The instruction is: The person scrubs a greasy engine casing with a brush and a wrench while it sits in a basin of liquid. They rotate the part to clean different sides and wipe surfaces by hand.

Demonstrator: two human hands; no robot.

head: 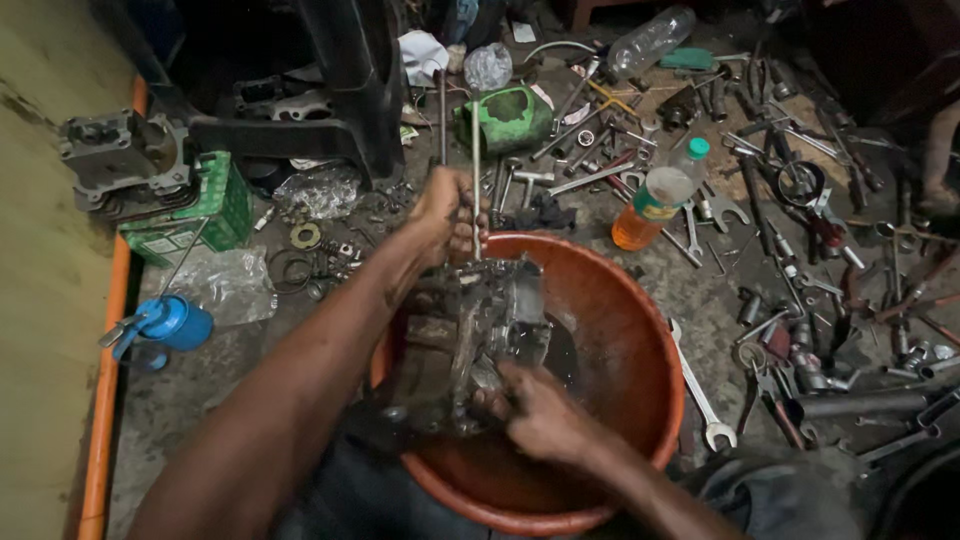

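Engine part [470,340]: a grimy, dark metal casting, blocky and ribbed, slick with oil, sitting inside the orange basin [630,340] at its left side.
Rod [476,170]: a thin metal shaft standing upright out of the top of the casting.
Left hand [445,215]: arm stretched forward, grip closed around the rod just above the casting.
Right hand [540,410]: greasy, wrist bent inward over the near rim, fingers curled closed on the lower edge of the casting.
Basin: round, plastic, on the floor, dark liquid pooled at its bottom.
Spanner [700,395]: lying just beside the basin's right rim.
Bottle [655,205]: orange liquid, green cap, tilted beyond the basin.
Oil can [170,325]: blue, well to the left.
Floor [700,290]: scattered with wrenches, sockets and bolts on the right.
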